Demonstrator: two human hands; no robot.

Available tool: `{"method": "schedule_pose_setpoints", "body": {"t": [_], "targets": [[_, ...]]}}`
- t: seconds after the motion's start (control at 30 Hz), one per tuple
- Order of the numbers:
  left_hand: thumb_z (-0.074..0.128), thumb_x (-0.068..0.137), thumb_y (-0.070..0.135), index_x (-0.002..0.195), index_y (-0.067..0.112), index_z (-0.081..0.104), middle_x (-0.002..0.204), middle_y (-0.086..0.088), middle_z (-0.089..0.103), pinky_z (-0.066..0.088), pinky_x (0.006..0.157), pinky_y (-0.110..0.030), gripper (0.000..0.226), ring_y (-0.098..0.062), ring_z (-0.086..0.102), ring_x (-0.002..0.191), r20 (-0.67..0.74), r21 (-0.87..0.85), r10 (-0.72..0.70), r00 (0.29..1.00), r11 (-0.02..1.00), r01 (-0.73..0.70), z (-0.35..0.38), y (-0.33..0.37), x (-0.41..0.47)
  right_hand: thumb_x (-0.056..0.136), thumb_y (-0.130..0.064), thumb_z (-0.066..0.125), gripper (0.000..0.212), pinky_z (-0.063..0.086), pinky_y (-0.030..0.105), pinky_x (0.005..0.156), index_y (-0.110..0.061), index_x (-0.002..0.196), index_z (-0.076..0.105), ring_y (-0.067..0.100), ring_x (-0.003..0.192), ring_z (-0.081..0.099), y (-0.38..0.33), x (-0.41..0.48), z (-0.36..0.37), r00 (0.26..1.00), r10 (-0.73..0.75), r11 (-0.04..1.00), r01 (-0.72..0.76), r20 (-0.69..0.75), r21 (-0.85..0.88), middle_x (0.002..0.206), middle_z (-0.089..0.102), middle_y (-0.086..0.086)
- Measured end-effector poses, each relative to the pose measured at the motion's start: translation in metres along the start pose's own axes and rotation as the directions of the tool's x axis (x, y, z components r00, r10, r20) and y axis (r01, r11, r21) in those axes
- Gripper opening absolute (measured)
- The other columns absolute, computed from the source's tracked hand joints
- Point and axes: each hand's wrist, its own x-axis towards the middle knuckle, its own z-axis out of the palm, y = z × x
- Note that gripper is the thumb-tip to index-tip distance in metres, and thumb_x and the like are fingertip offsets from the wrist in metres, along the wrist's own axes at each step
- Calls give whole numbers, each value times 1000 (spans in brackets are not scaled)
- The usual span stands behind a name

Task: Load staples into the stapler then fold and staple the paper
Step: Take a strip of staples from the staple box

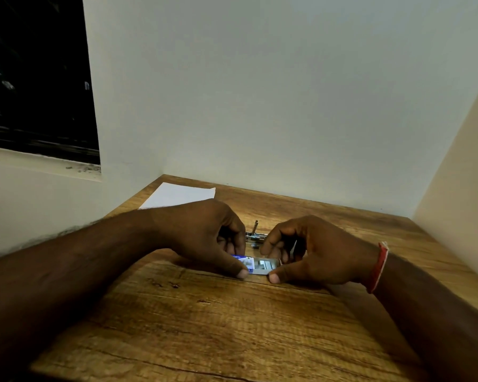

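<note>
Worktop (232, 326), staple box (255, 265) between both hands.
Left hand (204, 238) grips its sleeve; right hand (315, 252) grips the drawn-out tray.

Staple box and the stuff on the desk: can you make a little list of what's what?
staple box: blue and white sleeve with grey tray slid partly out
left hand: pinching the sleeve end
right hand: pinching the tray end
stapler: behind the hands, mostly hidden
paper: flat, far left corner
desk: wood
</note>
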Motion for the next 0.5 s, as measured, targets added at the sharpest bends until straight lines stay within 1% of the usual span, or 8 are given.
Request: {"method": "schedule_pose_setpoints", "body": {"t": [0.07, 0.13, 0.17, 0.23, 0.3, 0.4, 0.5], "targets": [[96, 83, 51, 101, 25, 85, 91, 5, 83, 56, 66, -21, 33, -8, 74, 78, -4, 8, 0, 1000, 1000, 0, 2, 1, 0, 83, -44, 95, 26, 65, 40, 79, -39, 105, 83, 12, 88, 75, 1, 0, 2, 998, -45, 999, 45, -38, -7, 98, 80, -7], [97, 83, 50, 101, 25, 85, 91, 5, 83, 56, 67, -22, 33, -8, 74, 78, -3, 15, -4, 1000, 1000, 4, 2, 2, -1, 89, -42, 90, 11, 65, 44, 80, -37, 97, 86, 12, 87, 75, 2, 2, 6, 993, -86, 996, 87, -83, -1, 95, 81, -9], [96, 83, 50, 101, 25, 86, 92, 5, 83, 56, 67, -22, 33, -9, 75, 79, -3, 20, -3, 1000, 1000, 3, 2, 2, -1, 90, -41, 89, 7, 65, 46, 80, -36, 94, 87, 13, 87, 75, 3, 4, 8, 990, -96, 995, 96, -100, -2, 94, 81, -9], [97, 83, 49, 101, 24, 86, 92, 4, 83, 56, 67, -21, 33, -10, 76, 80, -4, 22, 2, 1000, 1000, -2, 2, 2, 0, 91, -39, 89, 5, 64, 49, 79, -35, 92, 87, 14, 85, 74, 5, 6, 11, 989, -104, 995, 104, -105, -10, 92, 79, -9], [97, 84, 49, 101, 24, 85, 92, 4, 83, 55, 66, -19, 32, -4, 73, 75, 1, 19, -4, 1000, 1000, 4, 3, 3, 0, 91, -39, 88, 5, 64, 49, 78, -34, 92, 87, 14, 84, 73, 6, 8, 13, 991, -102, 994, 100, -91, -31, 92, 78, -10], [96, 84, 49, 101, 24, 85, 92, 5, 83, 54, 64, -16, 32, 2, 70, 72, 3, 18, -5, 1000, 1000, 5, 3, 4, 0, 92, -38, 87, 4, 64, 44, 76, -34, 92, 86, 13, 84, 72, 7, 8, 13, 992, -97, 994, 93, -81, -52, 93, 78, -11], [96, 84, 50, 100, 25, 85, 92, 6, 82, 53, 62, -14, 32, 4, 69, 71, -1, 26, 0, 1000, 1000, 0, 3, 4, -1, 95, -40, 84, 6, 60, 31, 73, -35, 93, 84, 10, 84, 70, 6, 7, 12, 992, -103, 989, 94, -70, -116, 94, 76, -11]]}}
